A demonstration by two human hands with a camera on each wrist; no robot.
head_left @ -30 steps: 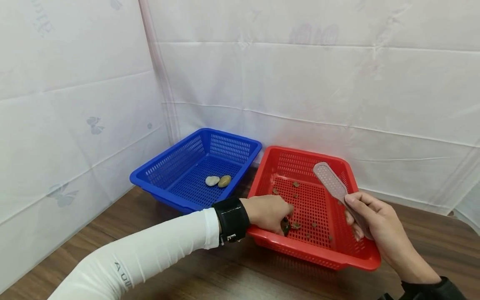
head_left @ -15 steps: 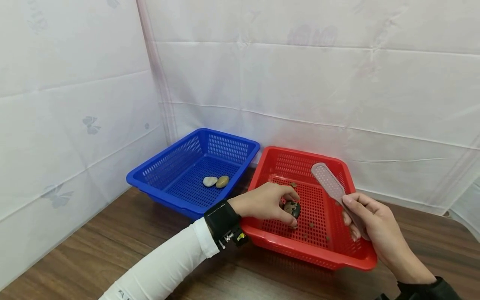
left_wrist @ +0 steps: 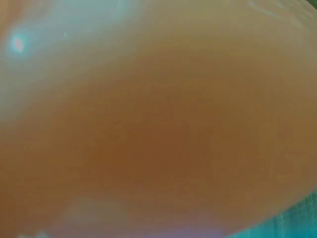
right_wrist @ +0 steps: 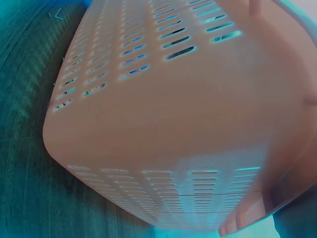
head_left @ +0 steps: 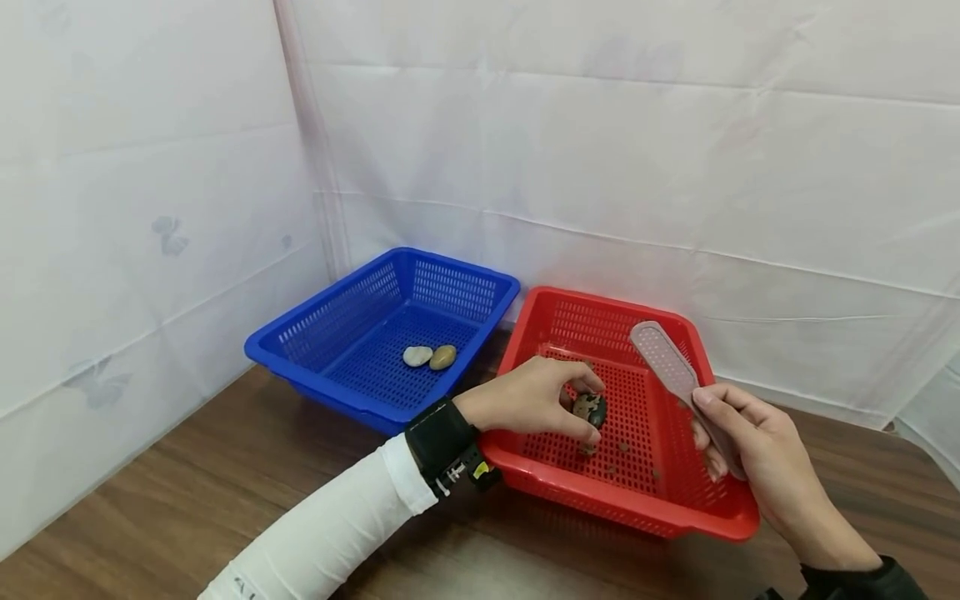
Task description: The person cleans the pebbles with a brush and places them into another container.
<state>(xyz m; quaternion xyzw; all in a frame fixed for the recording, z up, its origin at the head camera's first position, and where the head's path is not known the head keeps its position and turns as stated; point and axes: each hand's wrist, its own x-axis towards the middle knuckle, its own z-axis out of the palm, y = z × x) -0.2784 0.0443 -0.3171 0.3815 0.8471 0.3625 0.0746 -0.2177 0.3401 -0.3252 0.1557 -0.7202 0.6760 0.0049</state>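
In the head view my left hand (head_left: 536,396) reaches over the near-left side of the red basket (head_left: 697,521). Its thumb and fingers curl round a dark stone (head_left: 591,408) with patches of brown dirt, held low inside the basket. My right hand (head_left: 757,442), at the basket's right side, grips the handle of a mauve paddle-shaped tool (head_left: 663,354) whose flat head is covered in pale dots. That head slants over the basket toward the back left. Both wrist views are filled by the basket wall (right_wrist: 148,129), with neither hand showing.
To the left of the red basket stands a blue basket (head_left: 300,354) with a white stone (head_left: 417,356) and a tan stone (head_left: 442,357) on its floor. Small brown bits (head_left: 623,447) lie in the red basket. White sheeting (head_left: 600,167) rises behind the wooden table (head_left: 187,467).
The left hand has turned and moved from the near-left inside of the red basket farther in, bringing the dark stone up into view. The right hand and its tool have barely moved.
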